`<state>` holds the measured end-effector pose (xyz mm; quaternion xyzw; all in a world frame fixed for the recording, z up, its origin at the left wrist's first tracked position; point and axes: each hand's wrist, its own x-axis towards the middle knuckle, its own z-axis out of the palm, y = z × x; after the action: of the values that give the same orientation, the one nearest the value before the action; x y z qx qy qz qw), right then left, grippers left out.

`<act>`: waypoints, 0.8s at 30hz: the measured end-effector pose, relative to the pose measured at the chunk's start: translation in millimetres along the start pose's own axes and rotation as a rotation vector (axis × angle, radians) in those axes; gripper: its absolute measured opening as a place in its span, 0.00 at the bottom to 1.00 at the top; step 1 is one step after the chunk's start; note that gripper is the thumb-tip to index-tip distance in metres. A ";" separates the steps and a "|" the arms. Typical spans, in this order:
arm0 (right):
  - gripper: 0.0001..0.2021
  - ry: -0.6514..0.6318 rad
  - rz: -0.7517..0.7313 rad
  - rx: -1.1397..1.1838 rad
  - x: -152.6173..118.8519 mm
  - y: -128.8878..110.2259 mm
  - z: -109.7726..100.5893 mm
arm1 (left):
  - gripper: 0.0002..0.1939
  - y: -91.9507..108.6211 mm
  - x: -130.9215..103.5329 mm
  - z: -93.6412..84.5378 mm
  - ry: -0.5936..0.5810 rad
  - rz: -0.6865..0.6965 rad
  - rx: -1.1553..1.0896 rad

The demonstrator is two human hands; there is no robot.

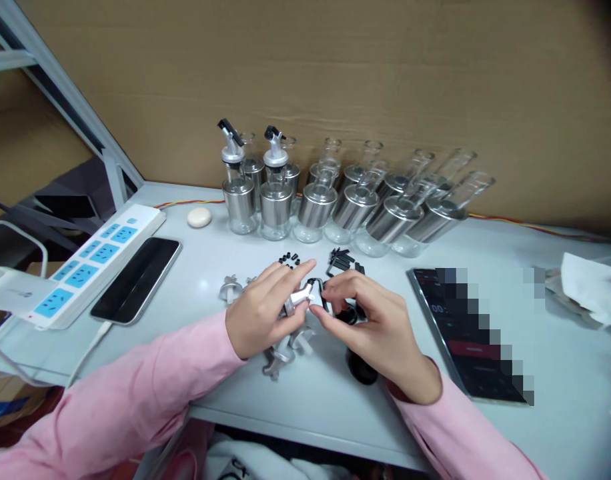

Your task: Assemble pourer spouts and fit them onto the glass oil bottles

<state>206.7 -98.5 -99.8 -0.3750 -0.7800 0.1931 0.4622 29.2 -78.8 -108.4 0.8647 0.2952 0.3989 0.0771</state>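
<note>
My left hand [260, 312] is closed on a silver bottle pourer [300, 295], its spout pointing to the right. With thumb and fingers, my right hand [380, 323] pinches a thin black lever [320, 285] at the spout's tip; whether it is attached there I cannot tell. Several loose silver pourer tops [279, 359] lie under and beside my left hand. Beyond the hands are small black caps [289, 259] and a little pile of black levers [340, 258]. Black round parts [361, 367] are partly hidden below my right hand.
Several glass bottles with steel sleeves [318, 200] stand along the back; two at the left carry pourers [275, 155]. On the left lie a phone [137, 280], a power strip [93, 263] and a white rounded case [199, 217]. Another phone [465, 333] and crumpled tissue [593, 287] lie right.
</note>
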 end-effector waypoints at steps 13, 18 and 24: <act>0.06 -0.067 0.155 0.226 -0.4 -2.1 -0.8 | 0.11 -0.6 1.4 -2.2 -0.026 0.002 -0.028; 0.07 -0.057 0.370 0.368 2.3 3.7 -0.1 | 0.11 -1.0 -1.5 0.3 -0.073 0.001 -0.029; 0.09 -0.109 0.544 0.623 6.0 4.3 -0.1 | 0.13 0.8 -2.4 -1.1 -0.141 -0.017 -0.108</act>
<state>206.8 -91.1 -99.0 -0.3987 -0.5802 0.5545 0.4438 27.6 -81.0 -108.9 0.8827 0.2743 0.3518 0.1476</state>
